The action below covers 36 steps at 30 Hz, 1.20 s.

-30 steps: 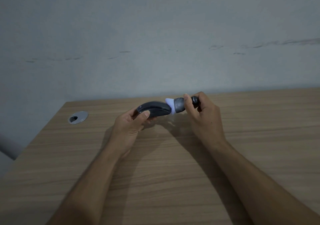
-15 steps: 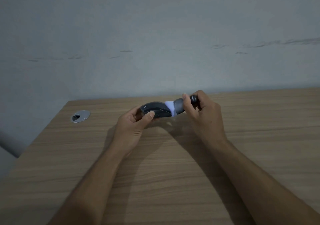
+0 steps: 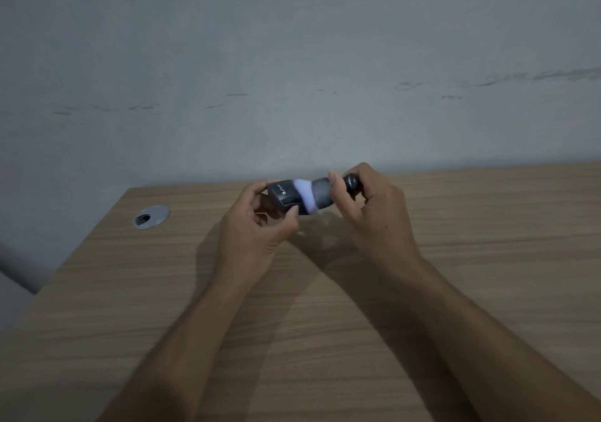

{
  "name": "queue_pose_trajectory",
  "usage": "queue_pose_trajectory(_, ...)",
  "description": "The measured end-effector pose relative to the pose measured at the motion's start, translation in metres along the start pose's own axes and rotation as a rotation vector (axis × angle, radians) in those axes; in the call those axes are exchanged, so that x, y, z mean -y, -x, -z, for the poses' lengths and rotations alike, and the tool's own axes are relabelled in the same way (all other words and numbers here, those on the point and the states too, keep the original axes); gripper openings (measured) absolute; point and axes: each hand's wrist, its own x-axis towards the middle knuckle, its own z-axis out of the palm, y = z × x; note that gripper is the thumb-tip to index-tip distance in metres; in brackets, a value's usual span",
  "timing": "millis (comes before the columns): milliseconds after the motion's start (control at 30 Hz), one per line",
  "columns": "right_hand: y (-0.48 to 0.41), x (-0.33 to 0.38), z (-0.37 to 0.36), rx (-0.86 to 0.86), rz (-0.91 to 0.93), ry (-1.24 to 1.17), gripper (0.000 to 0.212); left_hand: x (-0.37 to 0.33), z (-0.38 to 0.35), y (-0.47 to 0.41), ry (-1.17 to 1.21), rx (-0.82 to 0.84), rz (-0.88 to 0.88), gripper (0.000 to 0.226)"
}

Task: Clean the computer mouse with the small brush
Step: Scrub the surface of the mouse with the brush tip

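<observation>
I hold a black computer mouse [image 3: 283, 195] in my left hand [image 3: 257, 226] above the far part of the wooden desk [image 3: 455, 259]. White lettering shows on the mouse's end that faces me. My right hand [image 3: 370, 213] grips the dark handle of a small brush [image 3: 322, 192]. The brush's white bristles press against the right part of the mouse, covering it there. My left thumb rests under the mouse's near edge.
A round silver cable grommet [image 3: 150, 216] sits in the desk near its far left corner. A grey wall rises right behind the desk's far edge. The desk's left edge runs diagonally toward me.
The mouse has turned in my left hand so its lettered end now faces me. The brush bristles have slid leftward further onto the mouse.
</observation>
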Motion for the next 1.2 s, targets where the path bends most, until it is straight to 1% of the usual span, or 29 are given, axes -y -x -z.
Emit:
queue_pose_trajectory(67,-0.001,-0.01,0.004,-0.029,-0.037,0.055,0.036,-0.001,0.002,0.0,0.004,-0.021,0.009,0.04)
queue_pose_trajectory(167,-0.006,-0.002,0.011,-0.063,-0.075,-0.059,0.038,-0.006,0.002,-0.001,-0.071,-0.021,-0.019,0.046)
queue_pose_trajectory(233,-0.009,0.014,0.013,-0.054,-0.053,-0.129,0.038,-0.009,0.0,-0.001,-0.233,0.005,-0.095,0.05)
queue_pose_trajectory(300,-0.011,0.031,0.013,-0.048,0.008,-0.157,0.036,-0.014,-0.002,0.0,-0.432,0.031,-0.207,0.051)
queue_pose_trajectory(367,-0.012,0.04,0.013,-0.055,0.063,-0.133,0.034,-0.019,-0.005,-0.001,-0.556,0.071,-0.283,0.048)
queue_pose_trajectory(433,-0.011,0.04,0.012,-0.056,0.113,-0.054,0.034,-0.021,-0.006,-0.001,-0.614,0.081,-0.35,0.046)
queue_pose_trajectory(500,-0.01,0.033,0.01,-0.064,0.149,0.008,0.036,-0.02,-0.005,-0.002,-0.609,0.05,-0.396,0.042)
queue_pose_trajectory(567,-0.01,0.027,0.01,-0.064,0.182,0.023,0.037,-0.02,-0.002,-0.003,-0.579,0.025,-0.402,0.038)
queue_pose_trajectory(600,-0.01,0.025,0.009,-0.05,0.207,0.026,0.037,-0.02,-0.001,-0.004,-0.574,0.015,-0.402,0.039)
queue_pose_trajectory(700,-0.011,0.027,0.007,0.023,0.281,0.067,0.04,-0.015,-0.001,-0.011,-0.568,0.037,-0.457,0.061)
queue_pose_trajectory(733,-0.012,0.028,0.007,0.038,0.293,0.086,0.041,-0.017,-0.001,-0.011,-0.555,0.045,-0.436,0.063)
queue_pose_trajectory(767,-0.013,0.029,0.008,0.039,0.306,0.109,0.041,-0.019,-0.001,-0.01,-0.552,0.061,-0.413,0.06)
queue_pose_trajectory(800,-0.014,0.031,0.01,0.024,0.317,0.136,0.039,-0.018,-0.001,-0.008,-0.563,0.058,-0.438,0.054)
queue_pose_trajectory(833,-0.015,0.032,0.012,-0.004,0.322,0.162,0.036,-0.017,-0.001,-0.007,-0.585,0.064,-0.46,0.05)
queue_pose_trajectory(867,-0.016,0.034,0.013,-0.04,0.316,0.177,0.034,-0.014,-0.001,-0.005,-0.593,0.072,-0.446,0.05)
queue_pose_trajectory(933,-0.017,0.037,0.015,-0.087,0.276,0.157,0.034,-0.013,-0.003,-0.005,-0.592,0.066,-0.396,0.051)
queue_pose_trajectory(967,-0.017,0.037,0.016,-0.086,0.249,0.131,0.035,-0.014,-0.003,-0.005,-0.593,0.057,-0.397,0.047)
queue_pose_trajectory(1033,-0.017,0.034,0.017,-0.069,0.21,0.09,0.036,-0.014,-0.003,-0.005,-0.595,0.037,-0.429,0.042)
queue_pose_trajectory(1100,-0.018,0.03,0.019,-0.041,0.217,0.074,0.036,-0.014,-0.001,-0.006,-0.587,0.031,-0.464,0.046)
queue_pose_trajectory(1200,-0.023,0.028,0.024,0.054,0.25,0.065,0.035,-0.013,0.002,-0.005,-0.575,0.044,-0.507,0.054)
